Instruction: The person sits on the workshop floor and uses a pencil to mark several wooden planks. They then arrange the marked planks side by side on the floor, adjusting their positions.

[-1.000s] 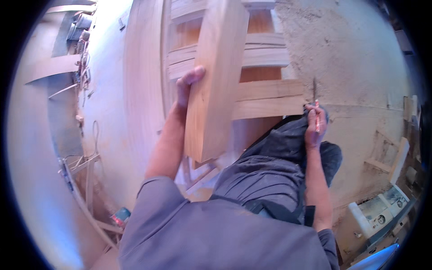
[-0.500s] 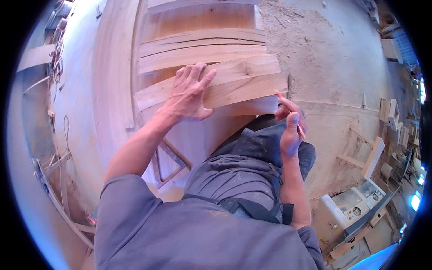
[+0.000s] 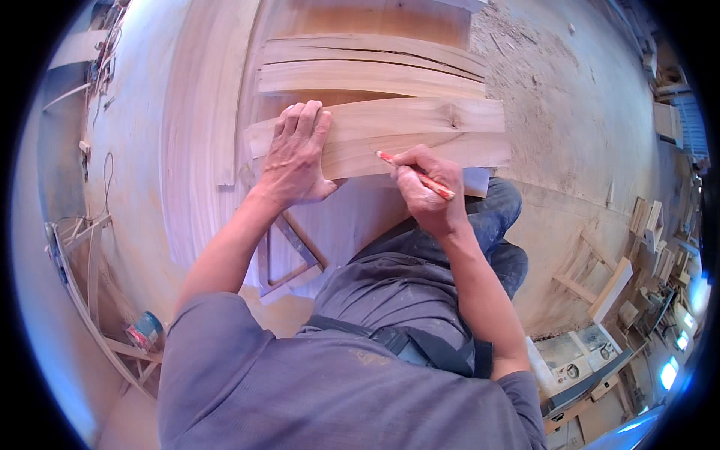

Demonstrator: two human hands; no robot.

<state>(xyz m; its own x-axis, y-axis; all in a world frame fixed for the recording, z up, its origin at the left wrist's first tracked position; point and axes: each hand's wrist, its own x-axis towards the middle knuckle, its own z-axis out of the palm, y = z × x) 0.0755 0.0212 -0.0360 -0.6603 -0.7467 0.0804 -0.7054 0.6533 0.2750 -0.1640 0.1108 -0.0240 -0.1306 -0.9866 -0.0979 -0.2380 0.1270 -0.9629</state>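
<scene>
Across other pale planks lies a wide wooden board point(image 3: 420, 116) with a knot near its right end and a thin dark line along it. My left hand point(image 3: 294, 157) spans the left part of this board, fingers over the top toward its far edge and thumb at the near edge. Pinched in my right hand point(image 3: 431, 191) is a red and white pencil point(image 3: 437, 187), its tip at the board's face near the middle. Beyond it rests a cracked plank point(image 3: 375, 51) with a long dark split.
A long pale panel point(image 3: 202, 97) runs along the left. By my left forearm is an angled wooden frame point(image 3: 294, 251). At lower left stands a paint can point(image 3: 145, 330). Sawdust and shavings point(image 3: 525, 75) cover the floor at right, with wooden frames point(image 3: 611, 289) farther over.
My right hand has come left with the pencil, from beyond the board's right end to its face. The board under my left hand has turned to lie more level.
</scene>
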